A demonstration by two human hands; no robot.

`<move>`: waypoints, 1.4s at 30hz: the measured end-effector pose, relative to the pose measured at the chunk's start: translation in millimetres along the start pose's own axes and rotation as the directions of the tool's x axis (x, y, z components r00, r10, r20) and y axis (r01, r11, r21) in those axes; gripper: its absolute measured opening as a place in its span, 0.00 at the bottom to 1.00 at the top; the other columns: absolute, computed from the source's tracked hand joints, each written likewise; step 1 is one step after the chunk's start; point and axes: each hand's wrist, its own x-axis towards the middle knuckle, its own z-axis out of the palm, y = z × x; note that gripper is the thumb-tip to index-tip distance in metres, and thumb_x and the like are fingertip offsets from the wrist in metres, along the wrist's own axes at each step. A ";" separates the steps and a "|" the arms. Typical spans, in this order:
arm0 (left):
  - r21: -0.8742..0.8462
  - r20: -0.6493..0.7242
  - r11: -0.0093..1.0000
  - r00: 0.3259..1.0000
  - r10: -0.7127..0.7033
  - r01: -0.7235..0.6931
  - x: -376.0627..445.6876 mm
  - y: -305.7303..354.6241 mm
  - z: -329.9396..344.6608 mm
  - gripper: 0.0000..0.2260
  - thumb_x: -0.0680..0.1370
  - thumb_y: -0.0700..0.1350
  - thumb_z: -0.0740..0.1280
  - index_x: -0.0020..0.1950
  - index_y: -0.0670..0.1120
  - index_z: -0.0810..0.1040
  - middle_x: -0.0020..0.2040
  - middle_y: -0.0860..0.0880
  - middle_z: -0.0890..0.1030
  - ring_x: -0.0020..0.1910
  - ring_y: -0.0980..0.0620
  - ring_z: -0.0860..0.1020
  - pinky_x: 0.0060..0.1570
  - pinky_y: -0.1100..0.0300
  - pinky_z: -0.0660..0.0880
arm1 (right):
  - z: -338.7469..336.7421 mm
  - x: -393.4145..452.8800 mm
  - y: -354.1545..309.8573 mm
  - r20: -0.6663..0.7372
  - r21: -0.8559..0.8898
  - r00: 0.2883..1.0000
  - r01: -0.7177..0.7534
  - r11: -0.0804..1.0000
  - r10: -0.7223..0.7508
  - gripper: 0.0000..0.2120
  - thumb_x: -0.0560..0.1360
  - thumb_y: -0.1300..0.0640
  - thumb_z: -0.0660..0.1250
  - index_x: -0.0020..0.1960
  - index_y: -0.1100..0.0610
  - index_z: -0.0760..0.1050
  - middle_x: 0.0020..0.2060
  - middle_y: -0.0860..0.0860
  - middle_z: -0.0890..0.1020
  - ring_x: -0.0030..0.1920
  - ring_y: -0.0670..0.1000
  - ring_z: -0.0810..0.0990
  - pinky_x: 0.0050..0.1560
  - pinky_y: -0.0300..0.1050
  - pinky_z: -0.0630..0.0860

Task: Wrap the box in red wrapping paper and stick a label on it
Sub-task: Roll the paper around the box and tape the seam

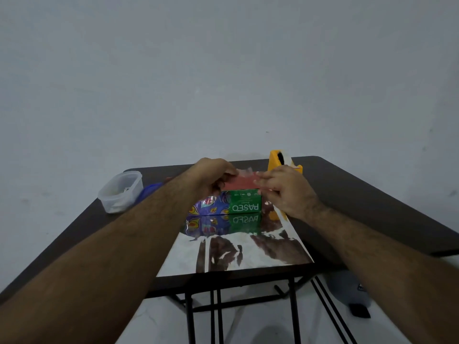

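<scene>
On one dark table [360,194], two hands [213,178] [283,188] pinch one tape strip [246,173] over one box [238,204].

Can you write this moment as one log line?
step: taping | left hand: holds tape strip | right hand: holds tape strip | red wrapping paper: folded over box

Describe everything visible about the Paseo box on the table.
The rectangular cardboard Paseo tissue box lies flat on the shiny silver inner side of the wrapping paper, which mirrors it. Its near side is green with white lettering, upside down to the camera, beside a blue patterned part. Red paper covers its top, where the left hand and right hand hold clear tape.
</scene>
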 end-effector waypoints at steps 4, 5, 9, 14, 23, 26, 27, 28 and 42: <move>0.004 -0.015 0.997 0.997 -0.081 0.081 4.4 2.7 6.9 0.03 0.77 0.40 0.75 0.47 0.41 0.83 0.32 0.48 0.74 0.26 0.53 0.67 0.28 0.61 0.64 | 8.0 -4.4 0.1 -0.129 0.021 0.989 0.074 0.997 -0.070 0.12 0.76 0.50 0.73 0.55 0.54 0.89 0.51 0.47 0.89 0.51 0.52 0.86 0.55 0.48 0.80; 0.011 -0.011 0.995 0.995 -0.095 0.095 5.9 2.8 8.2 0.04 0.77 0.41 0.76 0.45 0.42 0.83 0.31 0.49 0.74 0.26 0.53 0.66 0.27 0.61 0.63 | 10.3 -5.8 -0.8 -0.157 0.052 0.986 0.062 0.997 -0.053 0.11 0.75 0.51 0.74 0.54 0.54 0.89 0.49 0.47 0.89 0.49 0.52 0.86 0.54 0.46 0.80; 0.033 0.005 0.990 0.991 -0.135 0.135 9.2 2.6 11.2 0.09 0.77 0.43 0.78 0.40 0.44 0.82 0.29 0.51 0.73 0.25 0.55 0.65 0.25 0.63 0.61 | 24.2 -9.7 -4.0 -0.240 0.181 0.969 -0.023 0.983 0.067 0.10 0.75 0.54 0.76 0.54 0.55 0.89 0.45 0.48 0.89 0.47 0.50 0.86 0.51 0.48 0.82; 0.083 0.030 0.976 0.979 -0.202 0.199 14.9 4.1 14.8 0.10 0.78 0.42 0.76 0.39 0.45 0.79 0.31 0.50 0.73 0.25 0.56 0.63 0.24 0.64 0.60 | 23.5 -12.8 -9.9 -0.278 0.247 0.948 -0.083 0.965 0.153 0.08 0.74 0.60 0.79 0.52 0.54 0.89 0.45 0.47 0.89 0.46 0.49 0.85 0.49 0.50 0.83; 0.209 -0.015 0.953 0.975 -0.221 0.219 19.7 3.7 16.6 0.06 0.78 0.39 0.76 0.42 0.41 0.82 0.35 0.46 0.83 0.23 0.57 0.65 0.22 0.65 0.61 | 27.6 -14.2 -3.5 -0.234 0.129 0.971 -0.012 0.992 0.042 0.22 0.78 0.54 0.74 0.72 0.50 0.79 0.46 0.48 0.87 0.47 0.53 0.83 0.50 0.52 0.81; 0.286 -0.044 0.935 0.977 -0.206 0.210 18.6 5.8 19.0 0.07 0.78 0.39 0.76 0.40 0.42 0.82 0.33 0.47 0.82 0.22 0.57 0.66 0.23 0.65 0.62 | 30.2 -13.1 -2.3 -0.222 0.041 0.974 0.065 0.997 -0.054 0.19 0.80 0.57 0.67 0.70 0.51 0.81 0.42 0.49 0.83 0.45 0.55 0.78 0.47 0.53 0.77; 0.313 -0.054 0.927 0.978 -0.200 0.207 17.9 6.5 19.6 0.08 0.78 0.39 0.76 0.40 0.42 0.82 0.32 0.48 0.81 0.22 0.56 0.66 0.23 0.65 0.62 | 31.2 -12.9 -2.8 -0.215 0.029 0.974 0.078 0.997 -0.070 0.19 0.80 0.57 0.63 0.69 0.51 0.82 0.42 0.50 0.82 0.45 0.56 0.78 0.46 0.53 0.77; 0.337 -0.062 0.919 0.979 -0.196 0.205 17.7 7.1 20.1 0.08 0.77 0.38 0.76 0.40 0.42 0.81 0.32 0.48 0.80 0.22 0.56 0.66 0.23 0.65 0.63 | 32.3 -12.6 -3.2 -0.214 0.024 0.974 0.088 0.996 -0.080 0.20 0.80 0.56 0.61 0.67 0.50 0.83 0.42 0.50 0.81 0.45 0.56 0.78 0.45 0.53 0.77; 0.659 -0.106 0.734 0.987 -0.122 0.161 17.9 20.5 24.2 0.10 0.74 0.41 0.78 0.41 0.45 0.78 0.31 0.50 0.74 0.26 0.55 0.67 0.27 0.63 0.65 | 31.4 -13.5 -9.1 -0.225 0.105 0.974 0.031 0.994 -0.007 0.16 0.77 0.60 0.66 0.60 0.53 0.87 0.43 0.49 0.81 0.47 0.56 0.77 0.46 0.55 0.77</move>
